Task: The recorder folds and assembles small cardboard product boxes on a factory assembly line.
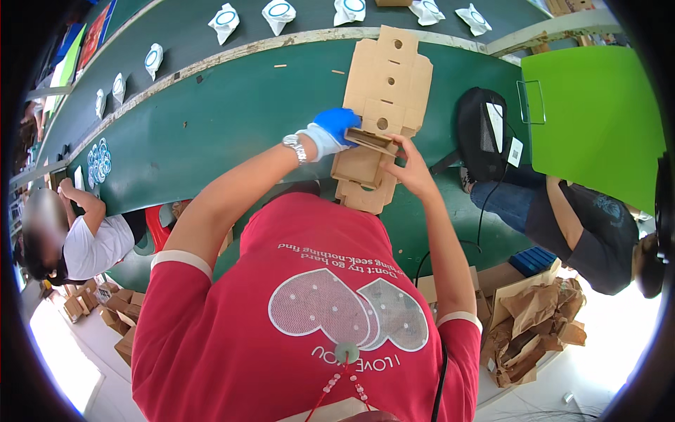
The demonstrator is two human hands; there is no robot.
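Observation:
A partly folded brown cardboard box lies at the front edge of the green bench, its raised panel standing up between my hands. My left hand, in a blue and white glove, is closed on the upper left corner of that panel; the fingertips are partly hidden. On the other side, my right hand is bare and grips the panel's right end, thumb and fingers around it. Just beyond lies a flat cardboard blank with round holes and creases, running away from me and partly under the box.
White wrapped packets with blue rings sit on the dark belt behind the bench. Right of me are a black mesh bag, a bright green panel and a seated person. Another person sits left, by several blue rings. Crumpled paper fills a carton.

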